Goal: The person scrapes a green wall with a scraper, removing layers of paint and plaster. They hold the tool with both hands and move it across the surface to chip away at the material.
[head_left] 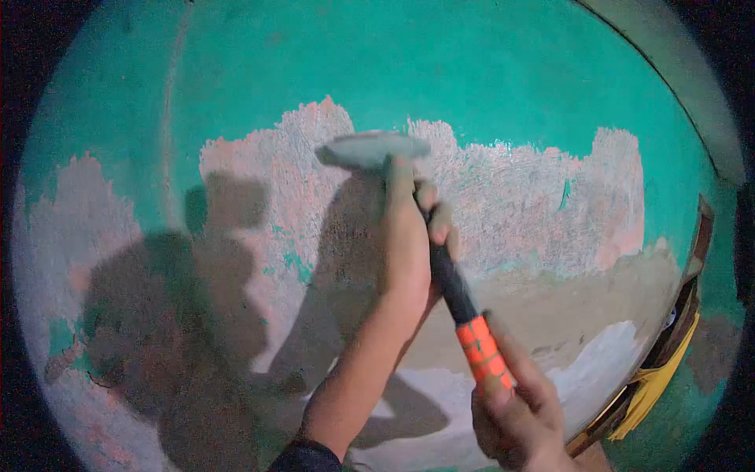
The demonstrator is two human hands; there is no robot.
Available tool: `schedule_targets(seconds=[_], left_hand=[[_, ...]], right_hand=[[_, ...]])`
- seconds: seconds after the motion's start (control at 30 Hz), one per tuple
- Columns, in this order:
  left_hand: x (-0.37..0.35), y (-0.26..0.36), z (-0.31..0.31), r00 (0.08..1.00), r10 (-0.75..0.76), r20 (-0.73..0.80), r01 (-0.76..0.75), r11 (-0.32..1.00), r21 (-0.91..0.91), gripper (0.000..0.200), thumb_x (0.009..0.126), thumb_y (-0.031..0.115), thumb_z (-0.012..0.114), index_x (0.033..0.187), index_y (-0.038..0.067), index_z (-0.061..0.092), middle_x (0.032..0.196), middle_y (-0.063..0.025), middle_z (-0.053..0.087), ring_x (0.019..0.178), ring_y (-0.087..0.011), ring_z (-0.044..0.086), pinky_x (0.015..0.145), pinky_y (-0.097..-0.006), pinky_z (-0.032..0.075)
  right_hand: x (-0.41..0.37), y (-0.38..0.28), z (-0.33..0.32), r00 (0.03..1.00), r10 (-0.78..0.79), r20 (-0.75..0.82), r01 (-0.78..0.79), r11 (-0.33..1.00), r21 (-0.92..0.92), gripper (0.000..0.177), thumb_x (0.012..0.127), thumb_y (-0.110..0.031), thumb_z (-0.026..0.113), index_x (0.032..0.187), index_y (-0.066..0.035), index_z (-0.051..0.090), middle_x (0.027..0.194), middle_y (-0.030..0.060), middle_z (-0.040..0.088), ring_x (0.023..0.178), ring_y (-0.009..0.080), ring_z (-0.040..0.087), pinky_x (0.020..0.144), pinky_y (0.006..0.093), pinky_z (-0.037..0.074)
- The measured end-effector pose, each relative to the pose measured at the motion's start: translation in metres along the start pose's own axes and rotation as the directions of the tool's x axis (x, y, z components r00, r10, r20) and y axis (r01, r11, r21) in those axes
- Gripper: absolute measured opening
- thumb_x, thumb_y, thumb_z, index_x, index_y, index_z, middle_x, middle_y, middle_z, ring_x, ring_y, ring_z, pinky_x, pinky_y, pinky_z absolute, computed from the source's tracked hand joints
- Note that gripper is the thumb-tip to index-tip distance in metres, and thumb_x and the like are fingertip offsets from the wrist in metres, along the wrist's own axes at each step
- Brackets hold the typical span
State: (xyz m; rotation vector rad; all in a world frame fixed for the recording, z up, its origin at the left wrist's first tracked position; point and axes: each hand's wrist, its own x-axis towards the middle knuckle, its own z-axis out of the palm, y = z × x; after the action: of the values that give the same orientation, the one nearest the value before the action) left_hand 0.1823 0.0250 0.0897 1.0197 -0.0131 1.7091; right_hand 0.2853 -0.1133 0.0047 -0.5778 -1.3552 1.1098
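A long-handled wall scraper (pixel 454 289) with a black shaft, an orange grip and a wide grey head lies slanted across the view. Near its head, my left hand (pixel 409 228) is closed around the shaft, thumb pointing up towards the head. Lower down, my right hand (pixel 515 413) wraps the end of the orange grip. The blurred scraper head (pixel 371 149) overlaps the upper edge of the stripped patch (pixel 535 204) on the green wall (pixel 472 71). Rough greyish-pink surface shows where the paint is gone.
A smooth grey-brown band (pixel 550 307) crosses the wall below the stripped patch, with paler areas beneath. At the right stand a wooden frame (pixel 692 267) and a hanging yellow cloth (pixel 653 389). Dark shadows fall across the left of the wall.
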Motion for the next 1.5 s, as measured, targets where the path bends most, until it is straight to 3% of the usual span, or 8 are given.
schedule_targets(seconds=[0.27,0.47,0.6,0.83,0.93,1.17,1.33,1.5], left_hand=[[-0.01,-0.001,-0.007,0.994,-0.113,0.0,0.113,0.99,0.085,0.039,0.087,0.05,0.041,0.068,0.016,0.035,0.053,0.0049,0.031,0.039,-0.0085,0.033,0.034,-0.0252,0.032],[0.011,0.009,0.013,0.997,0.066,-0.034,-0.064,0.997,0.043,0.041,0.087,0.05,0.041,0.066,0.016,0.034,0.05,0.0049,0.028,0.037,-0.0095,0.032,0.031,-0.026,0.03],[-0.012,-0.001,-0.005,0.996,-0.062,-0.062,0.066,0.995,0.076,0.037,0.087,0.049,0.041,0.072,0.016,0.035,0.057,0.004,0.034,0.037,-0.0092,0.032,0.031,-0.0266,0.03],[0.018,0.007,0.009,0.997,0.061,0.047,-0.063,0.998,0.021,0.024,0.088,0.037,0.046,0.08,0.016,0.037,0.064,0.0055,0.039,0.041,-0.0048,0.032,0.031,-0.0235,0.031],[-0.01,0.0,-0.004,0.999,-0.042,0.011,0.041,0.999,0.036,0.022,0.088,0.034,0.045,0.081,0.016,0.037,0.064,0.0055,0.039,0.041,-0.0047,0.032,0.031,-0.0237,0.031],[0.015,0.007,0.007,0.997,0.071,0.0,-0.071,0.997,0.026,0.029,0.088,0.043,0.044,0.079,0.016,0.038,0.064,0.0049,0.038,0.041,-0.0063,0.033,0.032,-0.0245,0.029],[-0.01,-0.002,-0.006,0.999,-0.039,-0.03,0.038,0.999,-0.013,0.025,0.087,0.037,0.049,0.079,0.016,0.037,0.062,0.005,0.038,0.037,-0.0066,0.031,0.03,-0.0251,0.03],[0.02,0.009,0.007,0.996,0.086,0.003,-0.086,0.995,-0.041,0.023,0.088,0.036,0.047,0.08,0.016,0.039,0.062,0.0052,0.039,0.037,-0.0061,0.03,0.028,-0.0256,0.027]], right_hand=[[-0.01,-0.007,0.008,0.982,0.159,-0.099,-0.151,0.985,0.083,0.073,0.077,-0.025,0.059,0.136,-0.003,0.021,0.054,-0.0011,0.041,0.038,0.0067,0.034,0.035,0.0197,0.025],[0.002,-0.014,0.01,0.99,0.12,-0.072,-0.113,0.989,0.091,0.075,0.078,-0.025,0.059,0.137,-0.004,0.018,0.053,-0.0009,0.039,0.039,0.0068,0.035,0.036,0.02,0.025],[-0.014,-0.002,0.01,0.978,0.189,-0.089,-0.18,0.979,0.097,0.074,0.079,-0.023,0.058,0.138,-0.006,0.018,0.052,-0.0017,0.036,0.04,0.0067,0.035,0.037,0.0199,0.024],[0.007,-0.015,0.004,0.998,-0.001,0.062,0.002,1.0,-0.019,0.053,0.091,-0.025,0.045,0.137,-0.01,0.025,0.051,-0.0076,0.035,0.04,0.0033,0.031,0.039,0.0186,0.024],[-0.007,-0.003,0.008,0.975,0.212,-0.07,-0.201,0.97,0.138,0.074,0.077,-0.021,0.059,0.138,-0.007,0.019,0.053,-0.0015,0.037,0.04,0.0071,0.035,0.037,0.0199,0.025],[0.011,-0.011,0.0,0.995,-0.038,0.091,0.035,0.998,0.043,0.055,0.089,-0.023,0.048,0.137,-0.009,0.025,0.057,-0.0053,0.038,0.042,0.0033,0.031,0.039,0.0183,0.024],[-0.015,-0.006,0.013,0.959,0.252,-0.128,-0.237,0.964,0.119,0.077,0.075,-0.024,0.062,0.137,-0.007,0.02,0.052,-0.001,0.037,0.04,0.0074,0.036,0.036,0.0206,0.025],[0.004,-0.017,0.008,0.998,0.059,0.009,-0.059,0.995,0.078,0.063,0.084,-0.023,0.053,0.137,-0.008,0.023,0.054,-0.0036,0.038,0.041,0.0051,0.033,0.038,0.0192,0.025]])
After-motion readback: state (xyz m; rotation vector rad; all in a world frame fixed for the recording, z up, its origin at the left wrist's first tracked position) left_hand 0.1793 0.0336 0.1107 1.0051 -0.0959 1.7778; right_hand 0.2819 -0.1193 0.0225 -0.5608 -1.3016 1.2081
